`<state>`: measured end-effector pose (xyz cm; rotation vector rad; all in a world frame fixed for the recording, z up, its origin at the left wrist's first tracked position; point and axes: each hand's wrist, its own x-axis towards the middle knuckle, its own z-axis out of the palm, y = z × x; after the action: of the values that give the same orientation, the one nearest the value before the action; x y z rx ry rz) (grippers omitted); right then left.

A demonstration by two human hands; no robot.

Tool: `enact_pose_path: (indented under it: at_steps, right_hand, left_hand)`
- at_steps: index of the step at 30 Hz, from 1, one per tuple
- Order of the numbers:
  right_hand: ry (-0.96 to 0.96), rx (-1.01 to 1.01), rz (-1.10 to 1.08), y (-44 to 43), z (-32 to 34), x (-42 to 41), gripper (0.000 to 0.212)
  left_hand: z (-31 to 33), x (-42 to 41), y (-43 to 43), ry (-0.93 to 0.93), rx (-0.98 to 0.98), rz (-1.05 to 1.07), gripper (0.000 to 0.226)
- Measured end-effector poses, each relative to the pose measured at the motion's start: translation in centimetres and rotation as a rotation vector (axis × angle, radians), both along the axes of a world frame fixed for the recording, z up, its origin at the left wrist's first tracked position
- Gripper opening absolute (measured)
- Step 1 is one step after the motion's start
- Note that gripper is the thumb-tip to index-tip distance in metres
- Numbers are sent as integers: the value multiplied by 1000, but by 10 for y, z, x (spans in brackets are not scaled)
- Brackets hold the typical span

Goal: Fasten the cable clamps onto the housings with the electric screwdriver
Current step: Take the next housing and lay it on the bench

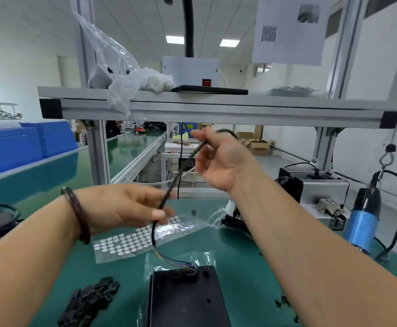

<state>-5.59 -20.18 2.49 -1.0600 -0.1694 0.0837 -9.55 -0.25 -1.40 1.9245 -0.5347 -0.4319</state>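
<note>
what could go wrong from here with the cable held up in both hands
The left hand and right hand both grip the cable; a hard tug could strain the thin coloured wires where they enter the housing. Nothing holds the housing down, so it might lift or slide into the clamps.

Housing (185, 300): black, near end cut off by the lower edge, cable entry too dark to make out. The pile of black clamps (91, 300) beside it is likewise cropped below, its pieces blurring together. Cable (169, 192): upper end hidden behind the right hand (221, 159), and a short stretch covered by the left hand (122, 208), whose fingertips are motion-blurred. Electric screwdriver (365, 220): lower end partly behind the right forearm, bit not discernible; small black bits (284, 302) on the mat too small to identify; hanging sheet (289, 29) cropped at top, print unreadable.
</note>
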Motion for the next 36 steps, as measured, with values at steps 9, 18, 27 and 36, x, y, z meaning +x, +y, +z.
enact_pose_path:
  at_steps: [9,18,27,36]
  right_hand:
    - [93,551,28,-1,-32,10,16]
    - [-8,607,-3,-8,-65,8,22]
    - [-83,122,-108,-27,-41,13,32]
    - [137,311,-292,-61,-24,27,29]
  left_hand:
    - [8,25,-25,-640,-122,597,24]
    - [-33,63,19,-701,78,1001,36]
    - [33,50,-40,-1231,630,265,39]
    - [29,62,-24,-1407,937,320,64]
